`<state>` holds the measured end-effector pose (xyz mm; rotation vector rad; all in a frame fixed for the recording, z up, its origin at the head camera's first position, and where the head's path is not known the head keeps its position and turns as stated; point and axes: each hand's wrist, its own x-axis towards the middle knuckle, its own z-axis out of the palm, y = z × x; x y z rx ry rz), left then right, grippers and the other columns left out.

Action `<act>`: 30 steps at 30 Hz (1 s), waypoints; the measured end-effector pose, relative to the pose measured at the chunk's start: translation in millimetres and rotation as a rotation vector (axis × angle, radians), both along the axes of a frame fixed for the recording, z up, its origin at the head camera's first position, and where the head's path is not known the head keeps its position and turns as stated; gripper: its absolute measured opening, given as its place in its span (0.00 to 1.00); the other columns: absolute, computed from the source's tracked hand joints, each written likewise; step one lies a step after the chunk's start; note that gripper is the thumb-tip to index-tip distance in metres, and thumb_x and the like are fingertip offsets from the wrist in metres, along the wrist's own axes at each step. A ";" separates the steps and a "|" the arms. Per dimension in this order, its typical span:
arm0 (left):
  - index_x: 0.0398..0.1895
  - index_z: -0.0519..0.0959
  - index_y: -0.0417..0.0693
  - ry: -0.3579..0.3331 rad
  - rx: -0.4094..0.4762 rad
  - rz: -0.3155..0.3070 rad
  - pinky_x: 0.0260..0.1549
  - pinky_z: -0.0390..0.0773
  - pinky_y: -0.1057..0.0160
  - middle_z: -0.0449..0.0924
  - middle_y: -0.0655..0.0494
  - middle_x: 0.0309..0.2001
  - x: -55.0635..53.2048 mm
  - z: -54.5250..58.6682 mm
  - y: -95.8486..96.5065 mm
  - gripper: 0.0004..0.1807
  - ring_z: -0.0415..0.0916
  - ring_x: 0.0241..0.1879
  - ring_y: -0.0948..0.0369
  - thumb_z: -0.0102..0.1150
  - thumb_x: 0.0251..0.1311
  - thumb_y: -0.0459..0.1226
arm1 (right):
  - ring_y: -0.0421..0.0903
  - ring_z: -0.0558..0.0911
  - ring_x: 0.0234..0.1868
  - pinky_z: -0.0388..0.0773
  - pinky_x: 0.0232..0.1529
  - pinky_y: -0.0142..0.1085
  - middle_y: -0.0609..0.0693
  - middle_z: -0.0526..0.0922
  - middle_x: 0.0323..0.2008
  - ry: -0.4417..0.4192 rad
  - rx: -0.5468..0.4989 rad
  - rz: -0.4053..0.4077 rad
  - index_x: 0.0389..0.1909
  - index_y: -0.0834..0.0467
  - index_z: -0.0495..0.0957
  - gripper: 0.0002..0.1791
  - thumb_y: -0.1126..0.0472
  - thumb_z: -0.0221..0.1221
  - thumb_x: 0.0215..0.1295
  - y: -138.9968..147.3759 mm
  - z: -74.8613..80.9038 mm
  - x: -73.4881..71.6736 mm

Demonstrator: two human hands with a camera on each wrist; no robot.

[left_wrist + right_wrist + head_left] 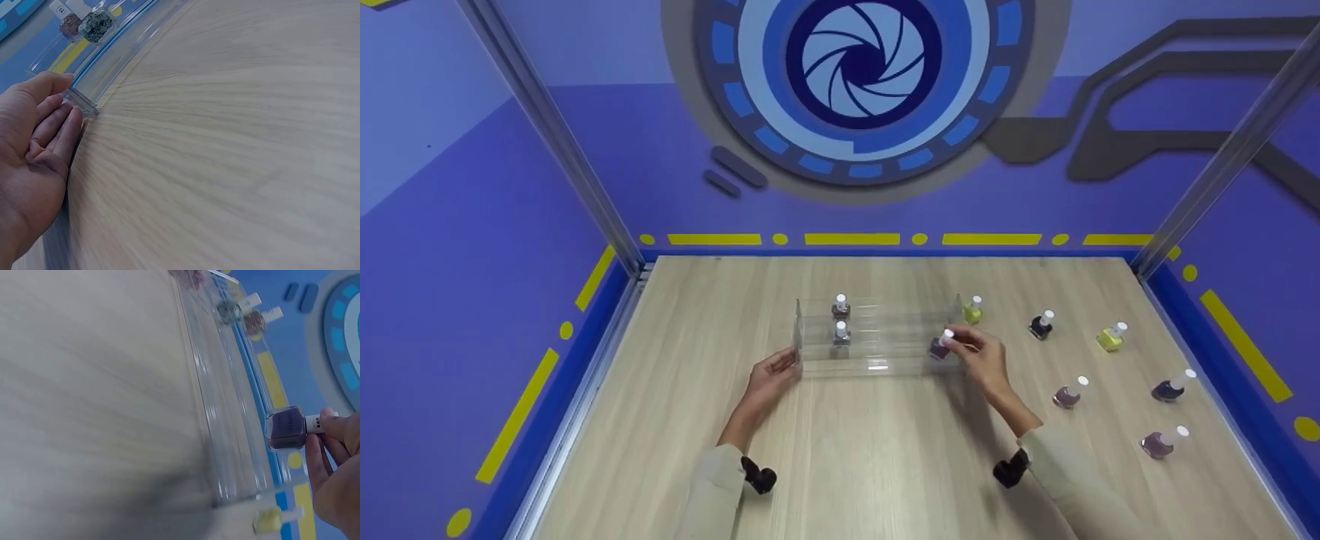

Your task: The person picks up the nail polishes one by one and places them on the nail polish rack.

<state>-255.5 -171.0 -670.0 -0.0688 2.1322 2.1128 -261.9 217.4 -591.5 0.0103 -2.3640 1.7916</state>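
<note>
A clear acrylic stepped rack [877,367] stands on the table. My left hand [772,375] is at its left end, with thumb and fingertips against the end panel in the left wrist view. My right hand [984,360] pinches the white cap of a dark purple nail polish bottle [288,428]. That bottle is over the rack's right part, slightly tilted in the head view. Toward the rack's left end stand two more bottles, a glittery brown one [841,307] behind and a glittery grey-green one [841,335] in front.
Right of the rack stand several nail polish bottles: a yellow one [973,310] near its right end, a black one [1041,325], another yellow one [1111,338], a mauve one [1067,394], a dark one [1170,388] and a purplish one [1159,444]. Walls with metal posts [562,150] enclose the table.
</note>
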 end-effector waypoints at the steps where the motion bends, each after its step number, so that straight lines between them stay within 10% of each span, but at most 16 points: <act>1: 0.72 0.68 0.32 -0.006 0.003 0.002 0.70 0.74 0.55 0.67 0.34 0.73 0.0 0.2 0.0 0.28 0.63 0.75 0.41 0.59 0.71 0.33 | 0.40 0.85 0.44 0.81 0.41 0.20 0.66 0.87 0.48 0.006 0.001 0.008 0.50 0.68 0.84 0.13 0.71 0.65 0.66 -5.4 -0.5 -0.1; 21: 0.73 0.66 0.32 -0.028 0.031 0.003 0.70 0.74 0.54 0.66 0.34 0.73 -0.5 1.5 1.3 0.30 0.62 0.76 0.42 0.59 0.71 0.33 | 0.64 0.87 0.47 0.86 0.50 0.33 0.70 0.86 0.45 0.089 -0.025 0.189 0.45 0.74 0.83 0.10 0.76 0.64 0.63 -98.5 -7.0 -2.4; 30: 0.71 0.67 0.31 -0.001 0.020 0.013 0.68 0.76 0.57 0.67 0.32 0.72 -0.3 -0.8 1.8 0.30 0.63 0.75 0.40 0.60 0.70 0.33 | 0.70 0.85 0.47 0.87 0.52 0.50 0.73 0.85 0.44 0.130 -0.028 0.292 0.45 0.78 0.81 0.11 0.78 0.63 0.62 -124.6 23.9 12.2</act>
